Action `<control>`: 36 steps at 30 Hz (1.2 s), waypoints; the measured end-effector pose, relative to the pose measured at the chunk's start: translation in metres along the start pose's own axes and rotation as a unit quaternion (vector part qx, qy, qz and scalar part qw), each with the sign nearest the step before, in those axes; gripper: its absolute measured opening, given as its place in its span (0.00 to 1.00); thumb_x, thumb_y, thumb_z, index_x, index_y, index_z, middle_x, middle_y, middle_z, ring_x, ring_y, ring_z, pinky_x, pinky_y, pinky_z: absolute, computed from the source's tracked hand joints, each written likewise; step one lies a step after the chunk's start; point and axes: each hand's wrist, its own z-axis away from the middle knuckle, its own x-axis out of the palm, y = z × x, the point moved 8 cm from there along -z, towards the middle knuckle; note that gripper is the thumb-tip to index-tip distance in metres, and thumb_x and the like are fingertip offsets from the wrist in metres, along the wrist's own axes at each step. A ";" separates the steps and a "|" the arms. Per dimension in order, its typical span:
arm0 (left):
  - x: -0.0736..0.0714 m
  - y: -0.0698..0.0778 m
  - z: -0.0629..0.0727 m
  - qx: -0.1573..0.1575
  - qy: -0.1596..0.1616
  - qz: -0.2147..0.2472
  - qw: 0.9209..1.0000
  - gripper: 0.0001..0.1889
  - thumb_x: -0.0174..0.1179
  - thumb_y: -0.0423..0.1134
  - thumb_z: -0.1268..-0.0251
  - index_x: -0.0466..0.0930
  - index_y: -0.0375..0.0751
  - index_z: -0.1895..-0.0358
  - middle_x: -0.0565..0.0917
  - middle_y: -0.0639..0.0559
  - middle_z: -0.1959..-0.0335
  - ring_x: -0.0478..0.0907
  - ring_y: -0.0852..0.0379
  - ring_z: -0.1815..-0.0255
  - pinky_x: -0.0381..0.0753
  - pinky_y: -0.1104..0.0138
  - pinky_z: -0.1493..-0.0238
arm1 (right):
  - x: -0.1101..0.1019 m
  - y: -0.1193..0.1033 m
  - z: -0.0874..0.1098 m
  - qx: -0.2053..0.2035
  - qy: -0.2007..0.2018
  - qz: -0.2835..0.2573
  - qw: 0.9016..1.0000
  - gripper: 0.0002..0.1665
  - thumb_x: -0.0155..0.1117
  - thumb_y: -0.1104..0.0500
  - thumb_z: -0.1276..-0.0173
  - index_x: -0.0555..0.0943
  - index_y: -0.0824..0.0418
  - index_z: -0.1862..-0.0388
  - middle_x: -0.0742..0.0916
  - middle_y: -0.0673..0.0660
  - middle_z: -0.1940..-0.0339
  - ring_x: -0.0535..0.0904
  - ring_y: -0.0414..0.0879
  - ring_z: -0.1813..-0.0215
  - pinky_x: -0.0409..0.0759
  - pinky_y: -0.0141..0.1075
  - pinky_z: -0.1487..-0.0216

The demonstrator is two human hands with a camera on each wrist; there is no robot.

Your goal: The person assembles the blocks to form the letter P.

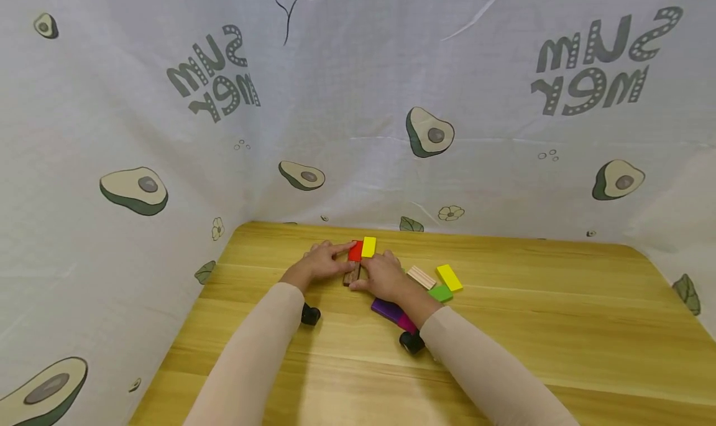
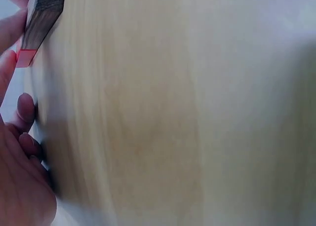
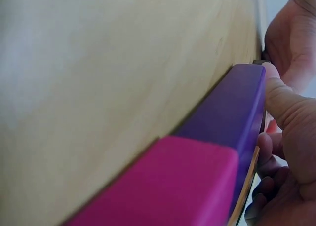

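A red block (image 1: pixel 355 250) and a yellow block (image 1: pixel 369 247) lie side by side on the wooden table, and a dark brown wooden block (image 1: pixel 351 277) extends from the red one's near end. My left hand (image 1: pixel 320 264) reaches in from the left, its index finger straight at the red block and its thumb at the brown block. From the other side my right hand (image 1: pixel 386 277) holds the brown block between thumb and index finger. In the right wrist view, a purple block (image 3: pixel 224 110) and a magenta block (image 3: pixel 168 186) lie beside that hand.
Right of my right hand lie a striped light wood block (image 1: pixel 421 277), a green block (image 1: pixel 440 293) and another yellow block (image 1: pixel 449 277). Black wrist cameras (image 1: pixel 310 314) sit under both forearms. A white printed cloth (image 1: pixel 358 183) hangs behind and beside the table.
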 end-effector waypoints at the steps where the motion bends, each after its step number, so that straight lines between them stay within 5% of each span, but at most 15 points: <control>1: 0.000 -0.001 -0.001 0.000 -0.001 -0.001 1.000 0.34 0.57 0.67 0.33 0.62 0.76 0.23 0.68 0.40 0.25 0.63 0.40 0.28 0.62 0.40 0.27 | -0.001 0.001 -0.001 -0.002 0.002 0.002 1.000 0.36 0.72 0.38 0.36 0.81 0.56 0.35 0.89 0.55 0.43 0.84 0.53 0.47 0.67 0.43 0.51; 8: -0.001 0.000 -0.005 0.001 0.006 -0.017 1.000 0.32 0.55 0.66 0.30 0.62 0.76 0.23 0.70 0.42 0.28 0.65 0.41 0.31 0.67 0.44 0.32 | -0.012 0.029 -0.011 0.056 0.019 -0.004 0.998 0.34 0.71 0.31 0.38 0.87 0.59 0.53 0.91 0.56 0.57 0.82 0.56 0.50 0.75 0.52 0.43; 13: -0.002 0.002 -0.004 -0.012 0.005 -0.010 1.000 0.31 0.54 0.65 0.28 0.62 0.75 0.23 0.66 0.40 0.23 0.62 0.38 0.26 0.62 0.40 0.27 | -0.013 0.059 -0.019 0.115 0.001 -0.030 0.993 0.46 0.68 0.37 0.34 0.70 0.61 0.26 0.81 0.65 0.31 0.70 0.66 0.27 0.65 0.64 0.26; 17: -0.002 0.002 -0.004 -0.022 0.001 -0.003 1.000 0.31 0.53 0.66 0.28 0.62 0.76 0.23 0.62 0.39 0.20 0.58 0.37 0.22 0.58 0.37 0.24 | -0.008 0.068 -0.022 0.124 -0.034 -0.044 0.991 0.50 0.67 0.41 0.32 0.60 0.58 0.19 0.74 0.66 0.24 0.63 0.71 0.23 0.60 0.68 0.25; 23: -0.002 0.006 -0.006 -0.030 0.000 0.001 1.000 0.31 0.52 0.66 0.28 0.61 0.77 0.23 0.65 0.41 0.22 0.61 0.38 0.24 0.61 0.40 0.26 | -0.008 0.072 -0.024 0.122 -0.031 -0.065 0.990 0.44 0.66 0.42 0.30 0.65 0.60 0.22 0.80 0.66 0.30 0.69 0.71 0.29 0.66 0.67 0.30; 27: 0.000 0.010 -0.006 -0.045 -0.007 -0.008 0.999 0.31 0.51 0.67 0.27 0.59 0.77 0.22 0.66 0.41 0.22 0.62 0.38 0.25 0.62 0.39 0.26 | -0.013 0.075 -0.018 0.111 -0.017 -0.090 0.990 0.44 0.69 0.43 0.32 0.68 0.63 0.24 0.88 0.61 0.53 0.80 0.58 0.52 0.78 0.47 0.49; 30: 0.000 0.012 -0.004 -0.056 -0.014 -0.021 0.998 0.32 0.49 0.68 0.27 0.57 0.79 0.22 0.65 0.42 0.21 0.61 0.36 0.23 0.62 0.37 0.25 | -0.017 0.072 -0.010 0.096 -0.013 -0.111 0.989 0.45 0.71 0.42 0.33 0.69 0.63 0.26 0.83 0.55 0.65 0.75 0.47 0.66 0.73 0.37 0.63; 36: 0.000 0.014 0.000 -0.069 -0.018 -0.034 0.997 0.31 0.49 0.67 0.26 0.56 0.80 0.22 0.64 0.41 0.20 0.60 0.32 0.22 0.63 0.34 0.26 | -0.024 0.040 0.014 0.046 -0.001 -0.075 0.996 0.43 0.76 0.39 0.39 0.77 0.60 0.33 0.86 0.53 0.59 0.78 0.49 0.55 0.75 0.50 0.47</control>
